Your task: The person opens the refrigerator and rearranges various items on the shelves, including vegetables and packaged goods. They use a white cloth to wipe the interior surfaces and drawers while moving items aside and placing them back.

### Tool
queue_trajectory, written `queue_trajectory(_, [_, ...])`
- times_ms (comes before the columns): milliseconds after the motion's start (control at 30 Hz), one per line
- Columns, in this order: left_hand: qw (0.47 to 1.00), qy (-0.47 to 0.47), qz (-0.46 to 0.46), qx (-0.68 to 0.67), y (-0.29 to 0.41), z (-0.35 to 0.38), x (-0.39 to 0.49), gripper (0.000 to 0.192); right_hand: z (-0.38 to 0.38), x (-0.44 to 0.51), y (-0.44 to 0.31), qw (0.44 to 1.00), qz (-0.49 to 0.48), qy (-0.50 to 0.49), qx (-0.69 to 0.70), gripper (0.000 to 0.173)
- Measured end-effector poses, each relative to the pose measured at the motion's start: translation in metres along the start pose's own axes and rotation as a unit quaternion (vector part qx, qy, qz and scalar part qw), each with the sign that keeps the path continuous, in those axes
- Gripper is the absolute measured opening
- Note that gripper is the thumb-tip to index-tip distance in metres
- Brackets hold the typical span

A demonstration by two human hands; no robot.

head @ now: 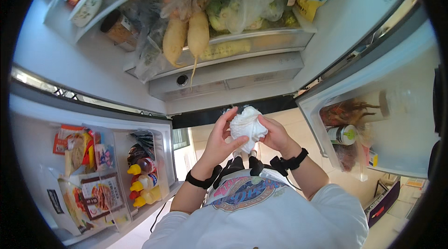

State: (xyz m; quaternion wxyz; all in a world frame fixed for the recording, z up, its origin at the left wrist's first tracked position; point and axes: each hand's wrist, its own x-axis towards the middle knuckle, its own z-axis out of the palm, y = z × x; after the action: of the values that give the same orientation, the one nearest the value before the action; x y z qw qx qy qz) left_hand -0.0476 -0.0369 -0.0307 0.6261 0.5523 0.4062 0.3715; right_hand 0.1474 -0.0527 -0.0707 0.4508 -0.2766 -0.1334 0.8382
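Observation:
A crumpled white cloth or paper wad is held between both hands in front of my body, before an open refrigerator. My left hand has its fingers on the near left side of the wad, thumb across its lower part. On the right side, my right hand pinches the wad between thumb and fingers. Beyond the hands, two white radishes lie over the front of the refrigerator's clear drawer, beside bagged green vegetables.
Open doors flank me. The left door's shelves hold squeeze bottles and food packages; the right door's bin holds a white-lidded jar and bagged food. A brown-filled jar stands inside at left. A black cable hangs at lower left.

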Motion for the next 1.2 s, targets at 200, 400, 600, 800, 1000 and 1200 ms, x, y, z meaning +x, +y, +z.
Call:
queue_trajectory(200, [0.992, 0.043, 0.080, 0.084, 0.022, 0.000, -0.008, 0.020, 0.017, -0.035, -0.012, 0.980, -0.108, 0.017, -0.165, 0.040])
queue_trajectory(400, [0.989, 0.105, 0.094, -0.046, 0.020, 0.012, -0.007, 0.030, 0.016, -0.066, -0.015, 0.902, -0.160, 0.100, -0.388, 0.020])
queue_trajectory(600, [0.986, 0.008, -0.166, -0.026, -0.021, 0.006, 0.005, 0.024, -0.013, -0.077, 0.003, 0.903, -0.176, 0.164, -0.356, 0.020])
queue_trajectory(800, [0.971, -0.205, -0.096, 0.070, -0.069, 0.010, 0.031, 0.013, -0.039, -0.093, 0.004, 0.501, 0.143, 0.132, -0.843, 0.049])
queue_trajectory(1000, [0.933, -0.320, 0.039, 0.158, -0.057, 0.027, 0.041, 0.019, -0.042, -0.051, 0.003, 0.680, -0.250, 0.063, -0.686, 0.059])
queue_trajectory(1200, [0.920, -0.234, 0.204, 0.238, -0.031, 0.015, 0.033, 0.023, -0.029, -0.047, -0.008, 0.722, -0.198, 0.110, -0.654, 0.014])
